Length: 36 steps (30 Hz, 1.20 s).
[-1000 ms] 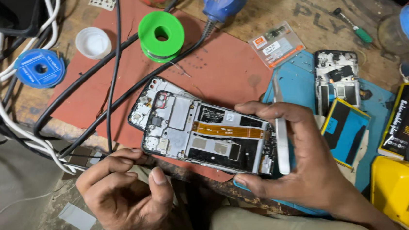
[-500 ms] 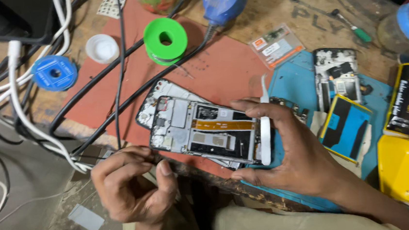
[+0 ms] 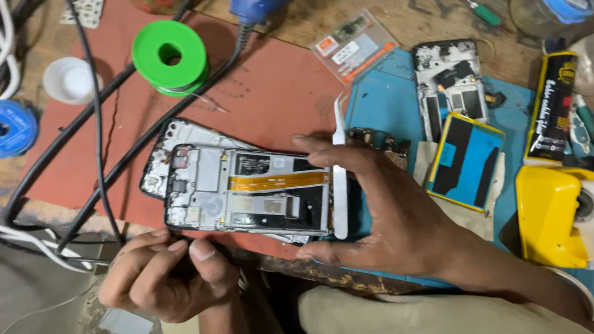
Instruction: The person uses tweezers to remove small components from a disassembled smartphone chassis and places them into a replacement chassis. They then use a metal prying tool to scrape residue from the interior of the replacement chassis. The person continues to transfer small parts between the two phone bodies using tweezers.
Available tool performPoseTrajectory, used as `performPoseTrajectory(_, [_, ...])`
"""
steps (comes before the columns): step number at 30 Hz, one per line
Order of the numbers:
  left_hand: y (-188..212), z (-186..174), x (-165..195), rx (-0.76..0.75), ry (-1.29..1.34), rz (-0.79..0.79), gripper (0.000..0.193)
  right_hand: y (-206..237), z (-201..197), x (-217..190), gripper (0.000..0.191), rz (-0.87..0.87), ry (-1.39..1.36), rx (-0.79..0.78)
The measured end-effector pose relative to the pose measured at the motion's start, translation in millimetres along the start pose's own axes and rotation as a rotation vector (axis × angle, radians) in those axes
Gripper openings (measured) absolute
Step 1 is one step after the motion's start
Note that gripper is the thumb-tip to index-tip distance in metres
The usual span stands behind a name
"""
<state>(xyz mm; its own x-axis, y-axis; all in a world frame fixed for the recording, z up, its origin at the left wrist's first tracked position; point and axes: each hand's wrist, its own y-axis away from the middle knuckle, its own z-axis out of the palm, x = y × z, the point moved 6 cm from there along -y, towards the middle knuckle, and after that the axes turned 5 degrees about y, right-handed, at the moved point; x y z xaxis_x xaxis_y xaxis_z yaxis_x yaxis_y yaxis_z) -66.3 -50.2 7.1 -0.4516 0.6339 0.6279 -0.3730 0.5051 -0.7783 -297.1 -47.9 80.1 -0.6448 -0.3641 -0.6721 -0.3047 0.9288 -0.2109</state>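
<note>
i read this as the inspection step on an opened phone (image 3: 246, 196), held over the near edge of the red mat (image 3: 270, 91). my right hand (image 3: 386, 216) clamps its right end, fingers wrapped, with white tweezers (image 3: 340, 171) pinned alongside. my left hand (image 3: 167, 272) curls shut at its near left corner; whether it pinches anything, i cannot tell. next calls for a steady grip.

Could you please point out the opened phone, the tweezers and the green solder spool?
opened phone (image 3: 246, 196): head view, on its orange flex strip.
tweezers (image 3: 340, 185): head view, mid-shaft.
green solder spool (image 3: 186, 64): head view, on its green flange.
</note>
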Motion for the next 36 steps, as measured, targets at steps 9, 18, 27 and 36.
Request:
performPoseTrajectory(9, [4.6,10.8,8.7,0.081,-0.028,-0.100,0.040,8.6,-7.4,5.2,0.083,0.030,-0.120,0.010])
performPoseTrajectory(18, [12.6,1.3,-16.5,0.024,-0.070,-0.247,0.079,15.3,-11.2,1.9,0.056,0.068,-0.072,0.244])
performPoseTrajectory(27, [22.1,-10.6,-31.0,-0.031,-0.206,-0.210,0.066,15.8,-2.5,7.2,0.050,0.085,-0.088,0.237])
performPoseTrajectory(36, [28.2,-8.2,-34.1,-0.014,-0.149,-0.262,0.063,27.0,-30.9,64.4,0.042,0.299,-0.756,0.303])
